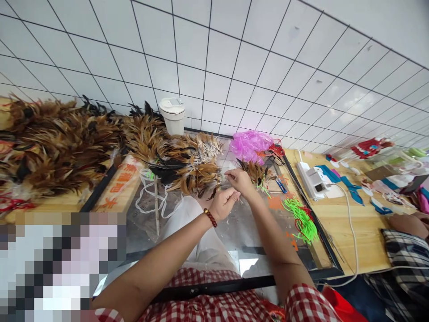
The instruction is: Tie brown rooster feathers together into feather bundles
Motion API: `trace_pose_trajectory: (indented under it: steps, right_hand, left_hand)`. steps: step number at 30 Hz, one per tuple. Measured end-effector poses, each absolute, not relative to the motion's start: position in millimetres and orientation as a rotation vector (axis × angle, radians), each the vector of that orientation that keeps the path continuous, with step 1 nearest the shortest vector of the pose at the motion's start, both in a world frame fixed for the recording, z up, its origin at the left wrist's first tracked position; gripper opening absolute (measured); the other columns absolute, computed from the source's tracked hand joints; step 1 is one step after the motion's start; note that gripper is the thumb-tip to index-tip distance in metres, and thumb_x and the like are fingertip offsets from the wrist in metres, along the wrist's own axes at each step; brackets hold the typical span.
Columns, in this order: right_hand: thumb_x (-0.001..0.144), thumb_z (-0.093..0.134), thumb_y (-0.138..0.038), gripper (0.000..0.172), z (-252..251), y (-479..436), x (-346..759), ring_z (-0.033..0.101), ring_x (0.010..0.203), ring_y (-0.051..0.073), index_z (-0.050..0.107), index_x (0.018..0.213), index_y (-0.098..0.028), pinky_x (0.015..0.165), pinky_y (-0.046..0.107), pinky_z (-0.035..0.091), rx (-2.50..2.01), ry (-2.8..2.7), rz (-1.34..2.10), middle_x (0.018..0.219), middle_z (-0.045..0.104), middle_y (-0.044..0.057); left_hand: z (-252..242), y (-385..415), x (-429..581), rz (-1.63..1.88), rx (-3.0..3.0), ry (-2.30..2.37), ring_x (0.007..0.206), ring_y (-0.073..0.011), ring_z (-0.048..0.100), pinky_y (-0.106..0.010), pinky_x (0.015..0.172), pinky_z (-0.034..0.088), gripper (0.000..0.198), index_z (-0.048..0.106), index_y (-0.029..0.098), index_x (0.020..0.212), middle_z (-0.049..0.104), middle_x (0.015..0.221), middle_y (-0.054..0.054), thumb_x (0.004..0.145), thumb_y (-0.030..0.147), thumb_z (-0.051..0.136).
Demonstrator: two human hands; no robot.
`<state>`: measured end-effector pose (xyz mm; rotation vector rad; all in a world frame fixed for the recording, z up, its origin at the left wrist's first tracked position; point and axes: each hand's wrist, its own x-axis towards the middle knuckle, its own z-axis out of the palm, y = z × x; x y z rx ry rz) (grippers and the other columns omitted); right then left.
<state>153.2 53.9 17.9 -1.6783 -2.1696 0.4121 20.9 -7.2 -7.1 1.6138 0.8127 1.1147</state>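
Feathers, brown and tan with dark tips, are lying as a small tuft on the glass, with a few green strands at its base. The tuft is sitting just beside your right hand, on its far side; whether it is touching the knuckles is not clear. Your left hand is meeting the right hand from below, the two touching at the fingertips. Your right fingers are pinching closed and pointing left. Your left fingers are curling tight into the palm. Whatever they are gripping is too small to make out. A bead bracelet is circling your left wrist. Green cords are lying to the right, well apart, and a bigger feather pile is spreading near your hands on the left.
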Motion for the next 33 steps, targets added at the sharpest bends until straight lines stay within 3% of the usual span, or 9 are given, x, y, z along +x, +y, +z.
trace_pose_trajectory:
  steps: [3,6,10,15,20,22,26,29,33]
  right_hand:
    - [0.083,0.055,-0.023,0.022,26.4,46.7,170.8,0.064,0.087,0.021,0.071,0.098,-0.019,0.076,0.031,0.045,-1.791,-2.181,0.389,0.098,0.072,0.009]
    - [0.080,0.057,-0.026,0.019,48.4,26.3,222.5,0.064,0.077,0.020,0.072,0.091,-0.022,0.068,0.028,0.042,-1.971,-2.097,0.331,0.084,0.072,0.006]
    - [0.075,0.059,-0.034,0.023,62.4,-18.9,298.3,0.063,0.080,0.023,0.071,0.092,-0.022,0.063,0.029,0.040,-2.493,-1.780,0.159,0.084,0.071,0.007]
    - [0.076,0.055,-0.046,0.036,51.3,-77.4,348.2,0.064,0.082,0.026,0.069,0.100,-0.022,0.058,0.031,0.039,-2.798,-1.423,0.167,0.088,0.070,0.009]
    - [0.063,0.065,-0.058,0.068,28.7,-101.7,369.9,0.064,0.086,0.029,0.061,0.116,-0.014,0.059,0.032,0.042,-2.885,-1.400,0.113,0.105,0.064,0.020]
    - [0.063,0.065,-0.059,0.060,18.7,-104.5,376.8,0.065,0.079,0.028,0.066,0.103,-0.014,0.057,0.031,0.042,-2.900,-1.423,0.223,0.094,0.067,0.018]
    - [0.077,0.055,-0.046,0.032,7.3,-105.2,375.2,0.065,0.072,0.026,0.068,0.084,-0.018,0.057,0.031,0.041,-2.839,-1.470,0.295,0.076,0.068,0.012]
    - [0.080,0.052,-0.035,0.025,9.1,-95.6,354.8,0.065,0.078,0.025,0.069,0.088,-0.018,0.064,0.031,0.044,-2.646,-1.649,0.281,0.080,0.070,0.010]
    - [0.081,0.051,-0.024,0.029,19.1,-66.2,324.0,0.063,0.097,0.023,0.067,0.104,-0.019,0.082,0.030,0.045,-2.260,-1.895,0.173,0.104,0.069,0.010]
  left_hand:
    - [-10.4,-1.5,22.1,1.111,1.524,0.861,0.044,-0.0097,0.040,-0.023,0.050,0.032,0.041,0.055,0.019,0.068,0.043,0.044,0.004,0.090,0.050,0.041]
    - [-14.9,6.0,23.5,1.069,1.416,0.925,0.042,-0.0097,0.040,-0.023,0.050,0.032,0.039,0.054,0.018,0.068,0.043,0.042,0.005,0.089,0.049,0.041]
    - [-17.5,11.3,24.7,0.959,1.423,0.967,0.043,-0.0105,0.042,-0.023,0.051,0.034,0.035,0.056,0.018,0.068,0.044,0.042,0.005,0.088,0.045,0.044]
    - [-13.2,9.2,24.7,0.882,1.599,0.956,0.045,-0.0114,0.043,-0.023,0.052,0.033,0.029,0.060,0.019,0.066,0.047,0.044,0.004,0.085,0.038,0.048]
    - [-13.5,10.1,24.6,0.874,1.622,0.968,0.047,-0.0120,0.045,-0.024,0.053,0.034,0.029,0.060,0.019,0.066,0.049,0.045,0.003,0.085,0.038,0.048]
    - [-15.5,11.0,24.7,0.866,1.622,0.977,0.047,-0.0120,0.046,-0.024,0.054,0.035,0.029,0.060,0.019,0.067,0.050,0.045,0.003,0.085,0.039,0.048]
    - [-17.0,11.5,24.5,0.852,1.651,0.967,0.049,-0.0120,0.048,-0.024,0.056,0.036,0.029,0.060,0.019,0.068,0.053,0.047,0.003,0.086,0.039,0.047]
    - [-15.3,11.0,23.9,0.845,1.662,0.967,0.050,-0.0121,0.048,-0.024,0.057,0.035,0.030,0.058,0.019,0.066,0.053,0.048,0.002,0.086,0.037,0.047]
    - [-14.7,10.9,23.5,0.847,1.668,0.960,0.050,-0.0118,0.048,-0.024,0.057,0.036,0.029,0.059,0.019,0.065,0.054,0.048,0.002,0.085,0.037,0.047]
